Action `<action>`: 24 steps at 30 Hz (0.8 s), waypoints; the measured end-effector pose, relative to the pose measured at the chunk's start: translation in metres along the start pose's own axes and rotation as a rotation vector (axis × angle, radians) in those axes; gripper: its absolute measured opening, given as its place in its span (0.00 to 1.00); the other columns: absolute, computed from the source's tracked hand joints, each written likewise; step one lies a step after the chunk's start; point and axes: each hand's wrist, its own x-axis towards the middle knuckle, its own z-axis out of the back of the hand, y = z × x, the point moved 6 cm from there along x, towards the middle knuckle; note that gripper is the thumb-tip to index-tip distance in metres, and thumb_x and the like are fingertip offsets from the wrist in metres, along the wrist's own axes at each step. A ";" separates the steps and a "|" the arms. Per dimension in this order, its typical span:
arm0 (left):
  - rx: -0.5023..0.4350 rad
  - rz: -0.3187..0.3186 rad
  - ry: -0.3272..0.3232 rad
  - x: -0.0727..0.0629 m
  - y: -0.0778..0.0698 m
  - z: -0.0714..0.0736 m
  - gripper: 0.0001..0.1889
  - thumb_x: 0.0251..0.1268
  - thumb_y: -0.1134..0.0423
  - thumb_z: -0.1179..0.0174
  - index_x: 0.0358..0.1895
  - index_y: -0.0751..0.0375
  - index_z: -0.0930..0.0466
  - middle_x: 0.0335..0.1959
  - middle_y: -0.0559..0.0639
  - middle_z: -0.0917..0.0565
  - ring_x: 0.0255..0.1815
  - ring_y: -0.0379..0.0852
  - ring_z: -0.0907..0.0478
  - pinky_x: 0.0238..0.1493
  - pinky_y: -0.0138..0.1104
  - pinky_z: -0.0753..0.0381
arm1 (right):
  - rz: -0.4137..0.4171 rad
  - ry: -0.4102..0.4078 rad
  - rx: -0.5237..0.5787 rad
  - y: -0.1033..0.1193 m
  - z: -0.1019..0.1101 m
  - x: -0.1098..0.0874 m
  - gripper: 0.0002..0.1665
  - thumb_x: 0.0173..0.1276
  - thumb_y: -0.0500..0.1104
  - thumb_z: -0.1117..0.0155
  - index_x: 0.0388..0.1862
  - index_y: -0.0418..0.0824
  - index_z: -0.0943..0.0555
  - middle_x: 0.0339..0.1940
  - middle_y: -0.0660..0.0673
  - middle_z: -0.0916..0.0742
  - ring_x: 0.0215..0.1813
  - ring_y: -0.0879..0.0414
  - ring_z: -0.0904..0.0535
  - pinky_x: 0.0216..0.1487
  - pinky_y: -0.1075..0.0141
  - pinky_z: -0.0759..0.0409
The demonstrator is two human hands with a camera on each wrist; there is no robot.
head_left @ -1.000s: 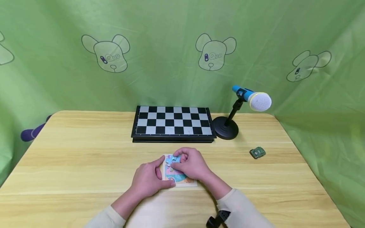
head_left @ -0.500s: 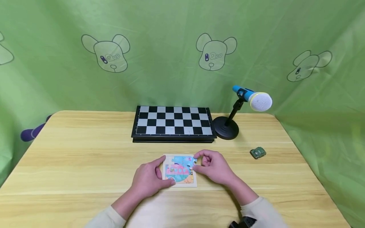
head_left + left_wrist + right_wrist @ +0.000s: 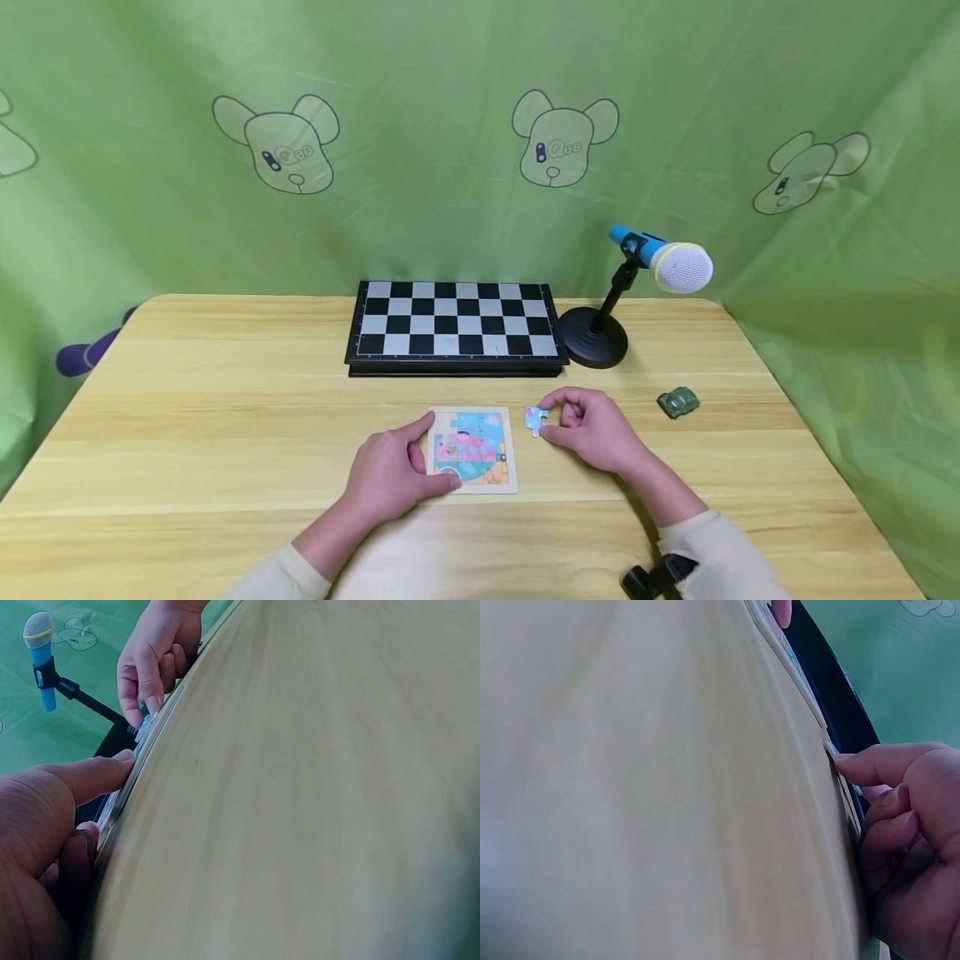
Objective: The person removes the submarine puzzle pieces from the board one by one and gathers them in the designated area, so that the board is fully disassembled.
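Note:
A small square jigsaw puzzle [image 3: 480, 450] in a pale wooden frame lies flat on the table, its picture pink and blue; pale backing shows at the upper left corner. My left hand [image 3: 387, 473] grips the frame's left side, index finger at the far corner and thumb over the near edge. Just right of the frame, my right hand [image 3: 592, 429] pinches a blue jigsaw piece [image 3: 533, 418] between thumb and index finger, the other fingers curled in. From the left wrist, the right hand [image 3: 155, 664] appears beyond the left hand [image 3: 45, 825], low at the tabletop.
Behind the puzzle lies a folded black-and-white chessboard [image 3: 457, 321]. Beside it a blue microphone [image 3: 678, 265] leans on a black stand [image 3: 594, 337]. A small green toy car [image 3: 678, 402] sits to the right. Green curtain [image 3: 435, 208] hangs behind the wooden table [image 3: 187, 400].
My right hand has moved right, from over the puzzle's upper left to the table beside the frame, carrying the blue piece out with it. The left hand has stayed in place.

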 end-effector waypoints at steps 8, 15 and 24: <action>0.002 0.002 0.005 0.000 0.000 -0.001 0.51 0.39 0.45 0.19 0.69 0.64 0.28 0.17 0.37 0.26 0.18 0.38 0.31 0.23 0.35 0.33 | -0.051 0.052 0.026 -0.007 0.001 0.006 0.15 0.59 0.34 0.25 0.46 0.37 0.15 0.18 0.50 0.30 0.22 0.57 0.35 0.36 0.65 0.31; -0.001 0.011 0.014 -0.001 -0.001 -0.001 0.51 0.39 0.45 0.19 0.70 0.64 0.28 0.17 0.37 0.26 0.18 0.39 0.30 0.22 0.35 0.33 | -0.095 0.068 0.057 -0.010 0.000 0.006 0.16 0.59 0.34 0.26 0.47 0.37 0.16 0.18 0.49 0.29 0.23 0.56 0.34 0.36 0.64 0.30; 0.005 0.011 0.015 0.000 0.000 -0.001 0.51 0.39 0.45 0.19 0.70 0.64 0.28 0.17 0.38 0.26 0.18 0.39 0.31 0.22 0.35 0.33 | -0.081 0.018 0.111 -0.005 -0.010 0.003 0.18 0.60 0.36 0.25 0.49 0.40 0.15 0.18 0.49 0.29 0.22 0.56 0.35 0.31 0.65 0.33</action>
